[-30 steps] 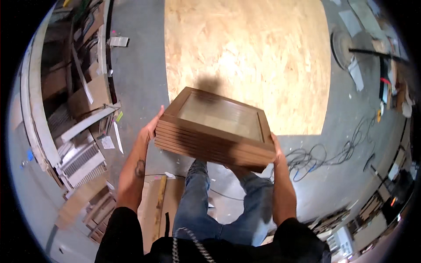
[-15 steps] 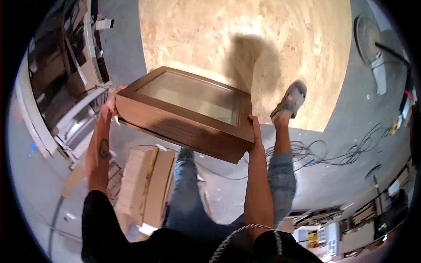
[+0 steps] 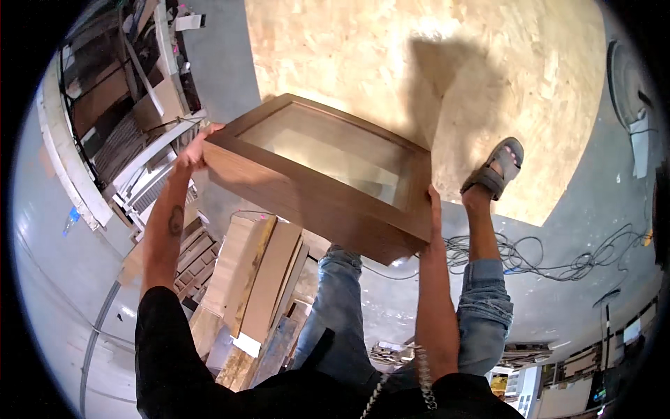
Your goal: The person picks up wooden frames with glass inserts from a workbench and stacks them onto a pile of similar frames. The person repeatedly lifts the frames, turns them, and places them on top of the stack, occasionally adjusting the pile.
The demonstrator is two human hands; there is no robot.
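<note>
Your left hand (image 3: pixel 197 146) is clamped on the left end of a brown wooden box (image 3: pixel 300 174), thumb side up near the corner, fingers curled round the edge. Your right hand (image 3: pixel 434 209) grips the opposite end, one digit lying up along the side; the rest seem tucked beneath, though the box hides them and their exact spread can't be told. Box is held up between your two hands, in front of your body, slanting in view with its left end higher; clear glass panel (image 3: pixel 324 150) set into the framed top face. Both forearms bare, black sleeves above. Beyond the box, a pale wooden sheet (image 3: pixel 335 56) lies on the grey floor, a dark shadow across it. Your right foot, in a grey sandal (image 3: pixel 495 167), is on that sheet near its close edge. Loose black cables (image 3: pixel 534 255) lie coiled right of your right leg. Left of your left leg, long cardboard pieces (image 3: pixel 241 269) and boards. Farther left, a cluttered white-edged rack (image 3: pixel 75 164) with mixed panels and scraps.
</note>
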